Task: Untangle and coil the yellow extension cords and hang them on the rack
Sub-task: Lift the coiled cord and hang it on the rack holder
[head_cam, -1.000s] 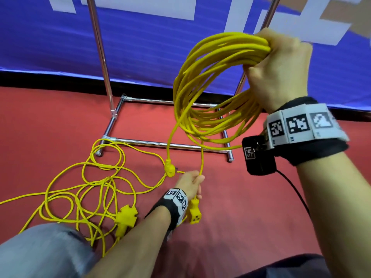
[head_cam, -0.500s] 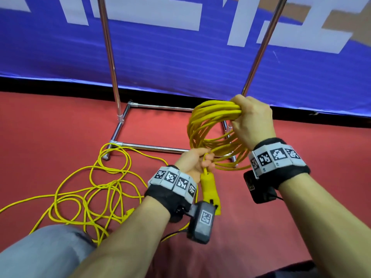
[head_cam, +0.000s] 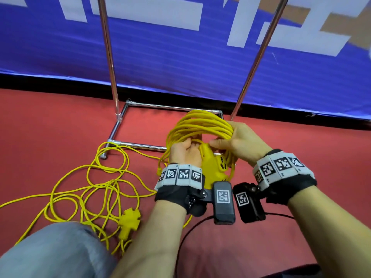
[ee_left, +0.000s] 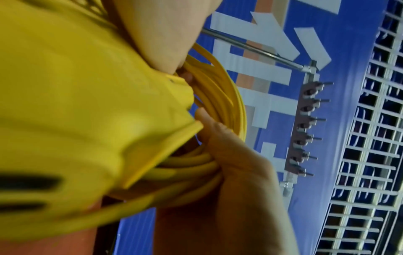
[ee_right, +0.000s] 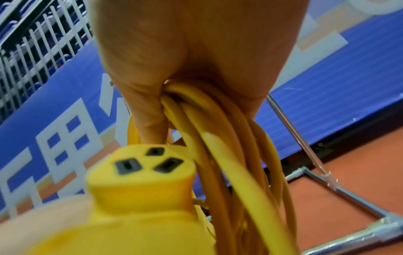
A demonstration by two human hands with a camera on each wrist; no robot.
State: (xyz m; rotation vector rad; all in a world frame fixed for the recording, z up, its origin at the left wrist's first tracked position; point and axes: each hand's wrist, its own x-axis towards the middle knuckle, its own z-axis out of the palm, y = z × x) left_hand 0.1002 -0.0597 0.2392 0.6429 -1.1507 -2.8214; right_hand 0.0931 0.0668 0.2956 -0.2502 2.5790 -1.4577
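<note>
My right hand (head_cam: 236, 140) grips a coiled yellow extension cord (head_cam: 197, 125) low in front of the rack; its fingers wrap the bundled strands (ee_right: 220, 131). My left hand (head_cam: 185, 150) holds the cord's yellow socket end (head_cam: 212, 163) against the coil; the socket (ee_right: 144, 170) shows three slots in the right wrist view. A second yellow cord (head_cam: 96, 189) lies tangled on the red floor at the left, with its cross-shaped socket block (head_cam: 129, 220). In the left wrist view, the rack's hook bar (ee_left: 305, 127) shows against the blue banner.
The chrome rack's base frame (head_cam: 138, 145) lies on the red floor, with two uprights (head_cam: 109, 57) rising before a blue banner (head_cam: 180, 47). My knee (head_cam: 54, 251) is at the lower left. A black cable (head_cam: 200, 223) runs from the wrist cameras.
My right hand has brought the coil down from head height to just above the floor. My left hand has lifted the socket end off the floor up to the coil.
</note>
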